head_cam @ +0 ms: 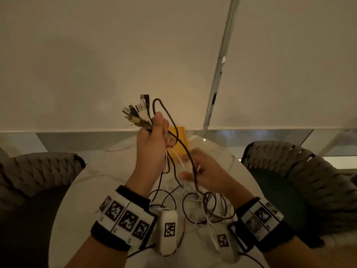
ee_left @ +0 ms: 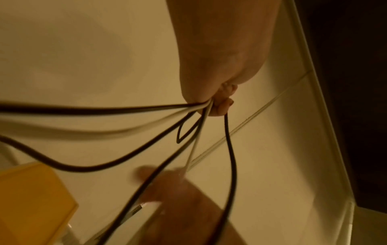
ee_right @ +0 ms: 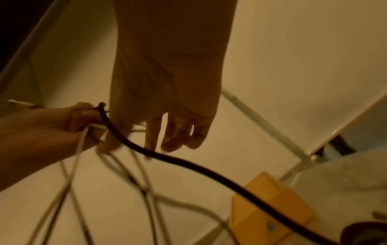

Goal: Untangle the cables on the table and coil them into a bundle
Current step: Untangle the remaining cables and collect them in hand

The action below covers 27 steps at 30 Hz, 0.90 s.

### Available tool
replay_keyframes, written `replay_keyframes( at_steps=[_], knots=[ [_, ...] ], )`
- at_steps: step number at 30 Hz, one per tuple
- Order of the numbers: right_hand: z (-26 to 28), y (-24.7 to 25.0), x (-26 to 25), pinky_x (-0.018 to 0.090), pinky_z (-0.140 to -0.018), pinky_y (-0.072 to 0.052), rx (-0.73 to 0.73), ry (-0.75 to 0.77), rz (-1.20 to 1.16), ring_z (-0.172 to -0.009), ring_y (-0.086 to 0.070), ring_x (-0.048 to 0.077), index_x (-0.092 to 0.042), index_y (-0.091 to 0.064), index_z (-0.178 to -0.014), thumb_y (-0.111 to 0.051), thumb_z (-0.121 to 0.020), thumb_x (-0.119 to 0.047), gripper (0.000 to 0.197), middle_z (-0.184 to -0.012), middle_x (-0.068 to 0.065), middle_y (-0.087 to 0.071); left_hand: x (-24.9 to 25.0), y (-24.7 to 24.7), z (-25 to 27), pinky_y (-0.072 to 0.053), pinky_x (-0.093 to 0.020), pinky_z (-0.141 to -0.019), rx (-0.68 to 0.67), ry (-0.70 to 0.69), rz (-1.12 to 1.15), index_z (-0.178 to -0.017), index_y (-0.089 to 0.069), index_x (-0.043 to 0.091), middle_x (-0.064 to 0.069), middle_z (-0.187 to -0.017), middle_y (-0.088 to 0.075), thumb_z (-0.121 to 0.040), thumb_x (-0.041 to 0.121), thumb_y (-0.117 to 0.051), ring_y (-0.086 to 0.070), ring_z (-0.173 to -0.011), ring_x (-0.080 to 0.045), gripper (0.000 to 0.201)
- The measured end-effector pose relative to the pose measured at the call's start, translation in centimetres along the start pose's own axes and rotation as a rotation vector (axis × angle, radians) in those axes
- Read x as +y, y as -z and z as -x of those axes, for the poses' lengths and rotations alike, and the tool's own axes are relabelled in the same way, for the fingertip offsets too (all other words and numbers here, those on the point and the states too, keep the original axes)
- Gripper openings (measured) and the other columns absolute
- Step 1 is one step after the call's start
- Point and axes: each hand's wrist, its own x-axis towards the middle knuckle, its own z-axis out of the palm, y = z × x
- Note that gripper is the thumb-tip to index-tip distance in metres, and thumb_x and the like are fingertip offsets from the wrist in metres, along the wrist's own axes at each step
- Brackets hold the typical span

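My left hand (head_cam: 152, 140) is raised above the far part of the round marble table (head_cam: 92, 182), fingers curled tight around a bunch of cables (head_cam: 173, 171) gathered just below their ends. The plugs (head_cam: 135, 111), some white, some dark, fan out above my fist, and one black cable (head_cam: 168, 113) arches up past my thumb before it drops toward the near edge. From the left wrist view the strands leave the bottom of my fist (ee_left: 217, 92) pressed together, black and white mixed, then spread apart as they hang. My right hand (head_cam: 208, 173) is lower and to the right, blurred; its fingers (ee_right: 178, 134) look loosely spread and pointing down, close beside the hanging strands, and I cannot tell whether any of them actually pinch a cable. The thick black cable (ee_right: 188, 164) crosses in front of those fingers. The rest of the tangle lies in loops on the table near the near edge, between my two wrists. A yellow box (head_cam: 178, 140) sits toward the far edge, behind my left hand. Woven chairs (head_cam: 301, 171) stand at the table's left and right sides.
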Motion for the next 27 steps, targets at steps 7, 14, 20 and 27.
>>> replay_keyframes(
  at_steps=[7, 14, 20, 27],
  knots=[
    [3.5, -1.1, 5.0, 0.015, -0.062, -0.043, -0.084, -0.068, -0.259, -0.063, -0.057, 0.0, -0.017, -0.067, -0.073, -0.056, -0.084, -0.04, 0.029, -0.072, -0.008, -0.066, 2.3, 3.2, -2.0, -0.034, -0.019, -0.043, 0.218, -0.124, 0.102, -0.063, -0.039, 0.017, 0.011, -0.045, -0.041, -0.1, 0.027, -0.037, -0.026, -0.037, -0.004, 0.039],
    [3.4, -3.8, 6.9, 0.005, -0.062, -0.042, -0.073, 0.046, 0.081, -0.069, -0.056, -0.006, -0.013, -0.066, -0.093, -0.064, -0.084, -0.021, 0.012, -0.09, -0.006, -0.062, 2.5, 5.5, -2.3, -0.035, -0.021, -0.046, 0.343, -0.168, 0.149, -0.061, -0.042, 0.018, 0.01, -0.044, -0.041, -0.099, 0.032, -0.039, -0.026, -0.039, -0.006, 0.041],
    [2.5, -6.7, 7.4, 0.023, -0.078, -0.048, -0.268, -0.057, 0.236, -0.085, -0.061, 0.02, -0.005, -0.066, -0.099, -0.055, -0.09, -0.014, 0.017, -0.096, 0.012, -0.068, 2.9, 5.7, -1.6, -0.037, -0.02, -0.047, 0.355, -0.192, 0.132, -0.059, -0.042, 0.019, 0.011, -0.04, -0.034, -0.099, 0.033, -0.038, -0.026, -0.039, -0.006, 0.043],
    [-4.5, 4.9, -2.1, 0.017, -0.048, -0.044, 0.155, 0.011, -0.1, -0.047, -0.058, 0.004, -0.002, -0.062, -0.091, -0.041, -0.095, 0.0, 0.022, -0.059, -0.003, -0.067, -1.0, 7.9, -0.2, -0.04, -0.024, -0.05, 0.363, 0.12, -0.265, -0.077, -0.065, 0.02, 0.009, -0.047, -0.04, -0.085, 0.04, -0.063, -0.038, -0.036, -0.001, 0.021]
  ],
)
